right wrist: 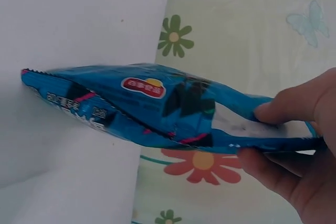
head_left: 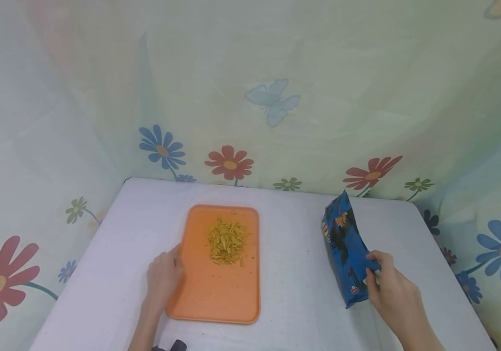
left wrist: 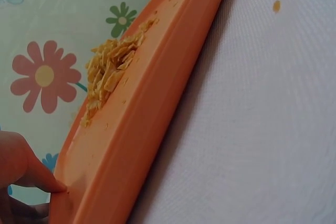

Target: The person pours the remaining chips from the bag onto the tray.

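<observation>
An orange rectangular tray (head_left: 215,297) lies on the white-covered table, holding a pile of yellow flakes and crumbs (head_left: 226,241). My left hand (head_left: 164,275) grips its left rim, and in the left wrist view the thumb (left wrist: 44,177) presses on the tray's edge with fingers beneath. To the right, my right hand (head_left: 393,292) pinches a blue printed snack bag (head_left: 342,248) between thumb and fingers. The bag stands on its narrow side, slanting away from me. In the right wrist view, the hand holds the bag by its side edge near a pale patch; its contents are hidden.
The white tablecloth (head_left: 292,273) spreads between tray and bag. Loose crumbs dot it, one yellow speck (left wrist: 276,6) beside the tray. A flowered curtain (head_left: 241,73) hangs behind and at both sides. A small black object (head_left: 178,345) shows by my left wrist.
</observation>
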The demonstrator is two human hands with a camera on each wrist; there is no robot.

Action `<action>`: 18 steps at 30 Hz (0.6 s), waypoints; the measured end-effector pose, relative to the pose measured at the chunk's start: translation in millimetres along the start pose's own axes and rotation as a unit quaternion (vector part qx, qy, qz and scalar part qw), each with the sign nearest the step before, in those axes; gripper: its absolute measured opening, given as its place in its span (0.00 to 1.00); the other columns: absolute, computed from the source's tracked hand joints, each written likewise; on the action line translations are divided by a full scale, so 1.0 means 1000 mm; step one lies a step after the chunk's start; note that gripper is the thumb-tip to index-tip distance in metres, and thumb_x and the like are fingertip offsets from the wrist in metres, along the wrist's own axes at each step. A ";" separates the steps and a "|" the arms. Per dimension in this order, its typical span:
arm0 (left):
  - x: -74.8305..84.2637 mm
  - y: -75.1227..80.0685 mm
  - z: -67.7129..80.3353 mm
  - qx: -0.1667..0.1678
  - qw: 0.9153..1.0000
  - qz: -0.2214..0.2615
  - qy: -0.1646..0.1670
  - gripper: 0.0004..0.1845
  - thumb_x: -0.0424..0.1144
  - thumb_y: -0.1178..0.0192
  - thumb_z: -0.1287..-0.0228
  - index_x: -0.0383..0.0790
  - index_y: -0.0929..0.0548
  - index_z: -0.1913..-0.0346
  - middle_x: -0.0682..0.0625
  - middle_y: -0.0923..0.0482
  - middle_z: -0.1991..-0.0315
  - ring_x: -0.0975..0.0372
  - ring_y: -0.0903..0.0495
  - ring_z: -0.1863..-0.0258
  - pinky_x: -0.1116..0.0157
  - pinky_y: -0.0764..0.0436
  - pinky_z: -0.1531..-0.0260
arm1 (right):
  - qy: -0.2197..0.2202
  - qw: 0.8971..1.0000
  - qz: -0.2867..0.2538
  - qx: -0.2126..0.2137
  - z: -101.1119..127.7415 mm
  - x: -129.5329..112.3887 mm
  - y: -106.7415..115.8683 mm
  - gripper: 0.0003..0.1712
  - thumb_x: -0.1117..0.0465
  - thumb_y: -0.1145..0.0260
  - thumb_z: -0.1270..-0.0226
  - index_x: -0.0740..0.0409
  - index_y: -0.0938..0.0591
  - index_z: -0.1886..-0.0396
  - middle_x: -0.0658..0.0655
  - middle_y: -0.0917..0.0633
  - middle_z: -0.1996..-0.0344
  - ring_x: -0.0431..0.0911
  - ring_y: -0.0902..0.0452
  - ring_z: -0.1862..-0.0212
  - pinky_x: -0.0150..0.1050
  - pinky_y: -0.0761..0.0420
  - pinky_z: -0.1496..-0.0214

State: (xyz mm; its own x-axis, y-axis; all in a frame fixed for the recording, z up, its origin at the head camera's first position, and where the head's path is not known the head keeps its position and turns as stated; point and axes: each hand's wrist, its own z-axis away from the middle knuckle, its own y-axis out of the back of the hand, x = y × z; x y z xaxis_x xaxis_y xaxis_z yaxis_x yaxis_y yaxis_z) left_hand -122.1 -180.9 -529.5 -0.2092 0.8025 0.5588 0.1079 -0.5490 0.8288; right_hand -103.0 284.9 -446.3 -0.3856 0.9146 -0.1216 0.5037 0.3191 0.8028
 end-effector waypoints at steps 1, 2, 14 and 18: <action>0.000 0.000 0.000 -0.001 1.000 0.000 0.001 0.23 0.30 0.48 0.28 0.29 0.24 0.32 0.50 0.32 0.81 0.62 0.36 0.84 0.68 0.36 0.83 | 0.003 1.000 -0.005 -0.004 -0.001 0.001 0.001 0.36 0.80 0.21 0.62 0.67 0.26 0.50 0.52 0.21 0.85 0.35 0.34 0.86 0.28 0.40 0.86; 0.001 0.000 0.000 -0.002 1.000 0.001 0.003 0.23 0.30 0.48 0.28 0.29 0.24 0.32 0.50 0.32 0.81 0.62 0.36 0.84 0.68 0.36 0.83 | 0.007 1.000 -0.011 -0.011 -0.001 0.001 0.001 0.36 0.80 0.21 0.62 0.67 0.26 0.50 0.51 0.22 0.85 0.35 0.33 0.86 0.28 0.38 0.85; 0.002 0.002 0.000 -0.004 1.000 0.005 0.003 0.24 0.29 0.48 0.28 0.27 0.25 0.32 0.51 0.35 0.83 0.64 0.40 0.86 0.69 0.39 0.85 | -0.003 0.986 -0.125 -0.114 -0.007 -0.004 0.004 0.43 0.80 0.21 0.58 0.55 0.22 0.38 0.52 0.13 0.65 0.37 0.18 0.72 0.29 0.20 0.74; 0.002 0.002 0.000 -0.007 1.000 0.011 0.006 0.24 0.30 0.48 0.28 0.27 0.25 0.32 0.52 0.35 0.84 0.64 0.40 0.86 0.69 0.39 0.85 | 0.020 0.983 -0.144 -0.115 -0.008 -0.008 0.002 0.49 0.82 0.20 0.62 0.54 0.22 0.35 0.59 0.14 0.48 0.49 0.14 0.60 0.25 0.20 0.70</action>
State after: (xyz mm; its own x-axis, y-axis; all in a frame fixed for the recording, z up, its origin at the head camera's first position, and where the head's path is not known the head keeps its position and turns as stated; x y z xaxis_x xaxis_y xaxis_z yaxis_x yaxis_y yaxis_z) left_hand -122.3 -180.2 -527.0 -0.2195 0.7874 0.5760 0.0980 -0.5696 0.8161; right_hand -105.1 276.1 -439.4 -0.5195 0.7821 -0.3442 0.1819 0.4948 0.8497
